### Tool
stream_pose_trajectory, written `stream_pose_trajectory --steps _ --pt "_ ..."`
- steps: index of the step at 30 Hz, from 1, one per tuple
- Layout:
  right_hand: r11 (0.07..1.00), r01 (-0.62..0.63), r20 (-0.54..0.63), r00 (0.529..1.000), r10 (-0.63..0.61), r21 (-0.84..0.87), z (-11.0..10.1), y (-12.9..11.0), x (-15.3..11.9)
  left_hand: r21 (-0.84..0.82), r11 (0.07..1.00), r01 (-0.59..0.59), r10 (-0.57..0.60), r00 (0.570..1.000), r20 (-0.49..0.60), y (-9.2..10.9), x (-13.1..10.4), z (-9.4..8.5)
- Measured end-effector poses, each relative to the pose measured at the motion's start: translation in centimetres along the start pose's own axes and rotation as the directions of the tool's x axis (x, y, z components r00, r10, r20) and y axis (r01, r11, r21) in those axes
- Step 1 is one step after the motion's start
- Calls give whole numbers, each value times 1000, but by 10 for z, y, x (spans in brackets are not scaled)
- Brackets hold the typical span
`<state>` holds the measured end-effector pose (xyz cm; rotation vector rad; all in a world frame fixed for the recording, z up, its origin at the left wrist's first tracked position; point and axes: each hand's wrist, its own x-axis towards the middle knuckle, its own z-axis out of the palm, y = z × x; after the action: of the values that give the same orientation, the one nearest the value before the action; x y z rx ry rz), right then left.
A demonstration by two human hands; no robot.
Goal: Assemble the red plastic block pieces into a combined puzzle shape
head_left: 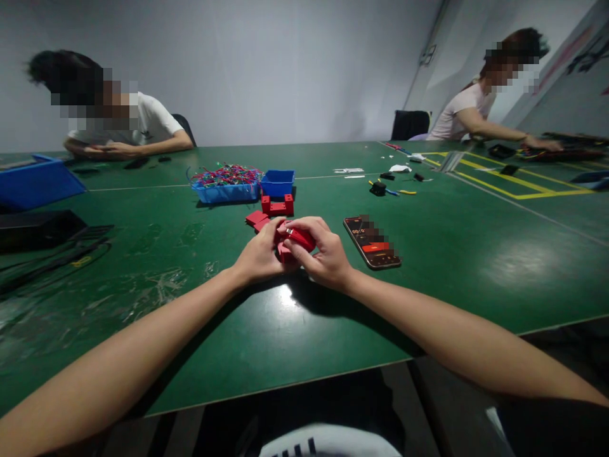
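Observation:
Both my hands meet over the middle of the green table. My left hand is closed around a red block, partly hidden by my fingers. In my closed right hand is a red piece with a silvery end, pressed close to that block; its exact kind cannot be made out. Just beyond my left fingers lie flat red pieces. Behind them a red U-shaped block rests on the table.
A blue bin of colored wires stands beside a smaller blue bin. Right of my hands lies a phone. A black device with cables is at left. Pliers lie farther back. Two people sit across the table.

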<state>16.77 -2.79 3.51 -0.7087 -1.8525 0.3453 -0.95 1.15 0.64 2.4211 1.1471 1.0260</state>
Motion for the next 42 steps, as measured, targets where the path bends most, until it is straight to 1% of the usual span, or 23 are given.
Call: stream_pose_trajectory --steps 4,6,8,10,13,16,18,21,25,28,31,37,40,42 --pt "993 -92 27 996 90 74 3 0 -2 -17 1000 1 0 1000 23 0 -1 0" --pt "980 -152 35 988 148 128 5 0 -4 -35 999 -22 23 999 40 1 -1 0" --pt "972 -169 42 986 164 162 7 0 -5 -48 997 -54 57 997 59 1 -1 -1" --pt "977 -154 59 987 147 150 9 0 -6 -52 996 -75 78 994 70 3 -1 -2" --pt "991 -115 89 990 109 67 10 2 -4 -62 995 -75 80 993 91 4 0 -3" --pt "1000 -13 94 995 14 -20 9 5 -3 -44 996 -75 80 991 109 4 0 -2" --pt "997 46 83 996 -41 -54 9 5 -4 -23 996 -86 88 992 89 3 -1 -1" --pt "993 98 54 994 -95 -69 8 2 -5 -1 994 -106 106 993 52 0 -2 0" --pt "974 205 24 979 -204 -95 10 -4 -6 22 993 -117 116 992 48 -1 -2 0" --pt "959 239 -16 970 -244 -152 13 -3 -5 21 990 -138 137 989 50 -1 -2 0" --pt "949 242 -26 967 -252 -203 15 3 -4 9 989 -146 146 988 44 -3 -3 1" --pt "936 236 29 971 -237 -260 13 4 -2 46 988 -150 148 988 30 0 -4 2" --pt "925 196 56 981 -188 -325 11 1 -1 82 989 -122 123 992 -1 8 -6 4" --pt "919 143 47 990 -135 -367 11 -2 -1 113 991 -75 76 997 -6 14 -8 6"
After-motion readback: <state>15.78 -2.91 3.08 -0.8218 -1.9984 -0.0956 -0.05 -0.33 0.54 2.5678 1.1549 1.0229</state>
